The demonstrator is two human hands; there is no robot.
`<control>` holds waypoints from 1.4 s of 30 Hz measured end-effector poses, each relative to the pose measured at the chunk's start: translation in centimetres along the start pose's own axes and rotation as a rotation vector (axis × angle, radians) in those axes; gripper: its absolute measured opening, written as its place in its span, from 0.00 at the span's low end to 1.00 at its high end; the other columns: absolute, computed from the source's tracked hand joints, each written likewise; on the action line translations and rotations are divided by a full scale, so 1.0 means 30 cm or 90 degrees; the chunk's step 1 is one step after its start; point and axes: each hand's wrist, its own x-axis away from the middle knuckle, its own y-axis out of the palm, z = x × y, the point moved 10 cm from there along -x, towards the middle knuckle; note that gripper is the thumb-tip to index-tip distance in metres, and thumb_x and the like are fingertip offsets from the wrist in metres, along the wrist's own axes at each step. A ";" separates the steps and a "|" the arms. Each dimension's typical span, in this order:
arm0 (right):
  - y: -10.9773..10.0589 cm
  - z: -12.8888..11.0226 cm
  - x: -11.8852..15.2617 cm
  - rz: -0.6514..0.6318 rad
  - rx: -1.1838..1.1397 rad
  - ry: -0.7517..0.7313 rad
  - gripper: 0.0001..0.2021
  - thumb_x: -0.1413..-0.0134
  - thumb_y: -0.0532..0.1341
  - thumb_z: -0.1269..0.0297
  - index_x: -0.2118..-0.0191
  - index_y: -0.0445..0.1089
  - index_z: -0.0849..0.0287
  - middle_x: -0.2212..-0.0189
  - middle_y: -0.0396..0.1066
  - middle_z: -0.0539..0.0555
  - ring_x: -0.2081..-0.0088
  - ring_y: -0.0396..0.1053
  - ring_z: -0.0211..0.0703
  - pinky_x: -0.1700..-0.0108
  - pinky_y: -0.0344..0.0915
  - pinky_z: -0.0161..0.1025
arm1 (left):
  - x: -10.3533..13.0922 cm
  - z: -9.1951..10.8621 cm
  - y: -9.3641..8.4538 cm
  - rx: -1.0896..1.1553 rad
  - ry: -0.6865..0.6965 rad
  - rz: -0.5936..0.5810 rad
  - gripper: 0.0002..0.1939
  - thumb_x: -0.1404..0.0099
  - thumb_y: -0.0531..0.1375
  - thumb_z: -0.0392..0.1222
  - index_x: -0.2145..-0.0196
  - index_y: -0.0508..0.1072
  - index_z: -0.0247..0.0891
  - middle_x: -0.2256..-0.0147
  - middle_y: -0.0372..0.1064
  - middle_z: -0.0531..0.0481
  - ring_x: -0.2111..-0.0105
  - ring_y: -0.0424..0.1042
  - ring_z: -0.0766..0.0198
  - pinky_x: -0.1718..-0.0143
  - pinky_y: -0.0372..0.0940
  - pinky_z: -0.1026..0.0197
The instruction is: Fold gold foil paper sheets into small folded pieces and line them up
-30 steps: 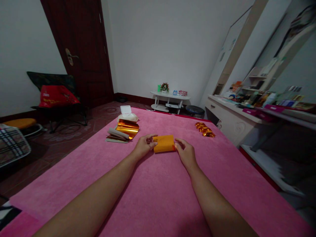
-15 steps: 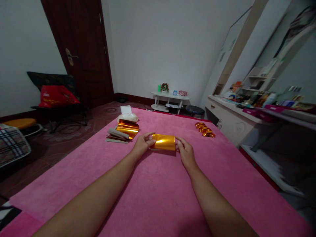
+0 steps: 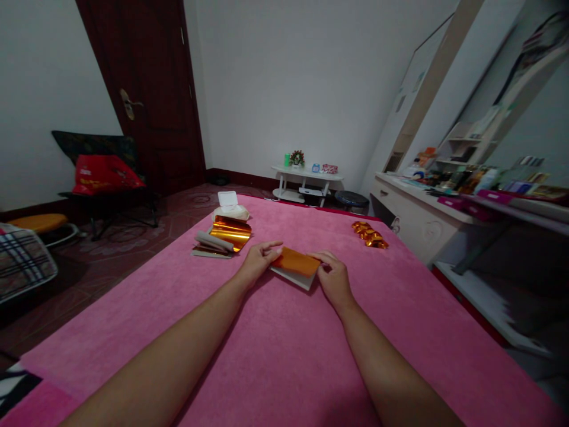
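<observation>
A small gold foil sheet with a grey-white layer showing along its lower edge is held between both hands over the pink cloth. My left hand pinches its left end, thumb on top. At the upper right corner, my right hand grips it with curled fingers. To the left lie a shiny gold sheet and grey rolled or folded sheets. Crumpled or folded gold pieces rest on the right.
An open white-lidded pack stands at the cloth's far left. Beyond are a low white table and a dark round stool. A cluttered dresser is on the right. A red bag sits on a chair at left.
The gold sheet in my hands has tilted, its right end lower and nearer, and more of the grey-white layer shows beneath. My hands have barely moved.
</observation>
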 end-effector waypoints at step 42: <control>-0.072 0.162 0.035 0.147 0.031 0.214 0.33 0.53 0.61 0.58 0.39 0.56 0.54 0.70 0.77 0.52 0.69 0.74 0.51 0.64 0.70 0.45 | 0.023 0.035 0.076 -0.075 0.078 -0.108 0.26 0.51 0.68 0.46 0.55 0.76 0.32 0.64 0.75 0.42 0.69 0.72 0.61 0.67 0.65 0.61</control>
